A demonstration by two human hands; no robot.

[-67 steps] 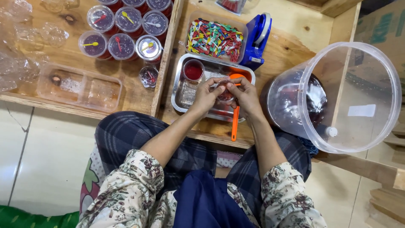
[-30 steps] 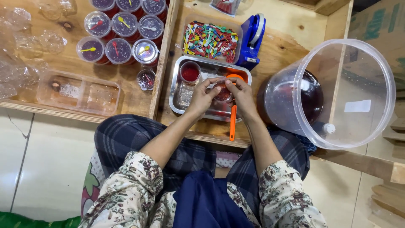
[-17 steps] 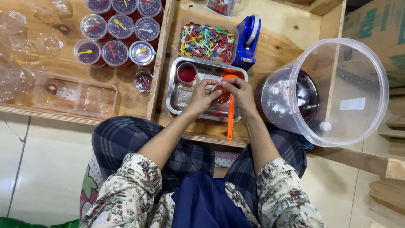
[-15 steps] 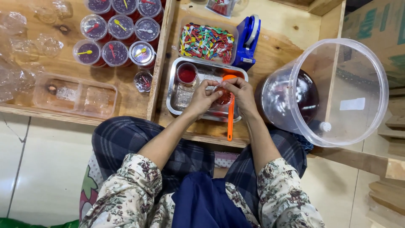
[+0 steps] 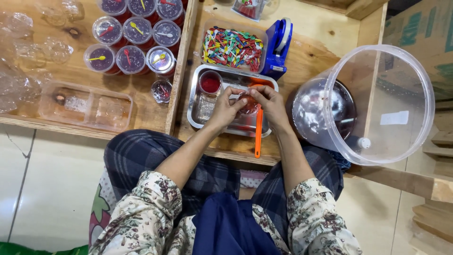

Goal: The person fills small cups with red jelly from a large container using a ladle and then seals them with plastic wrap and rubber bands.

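left hand [image 5: 225, 107] and right hand [image 5: 270, 103] together over the steel tray [image 5: 203, 113], fingers of both pinched on a small red-filled cup [image 5: 247, 103]; orange spoon [image 5: 258, 132] beneath, second red cup [image 5: 210, 82] in tray, spoon box [image 5: 232, 46] behind, clear tub [image 5: 373, 101] at right

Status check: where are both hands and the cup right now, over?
Left hand and right hand both pinching small red cup over steel tray. Orange spoon lies beside right wrist. Nothing blocking.
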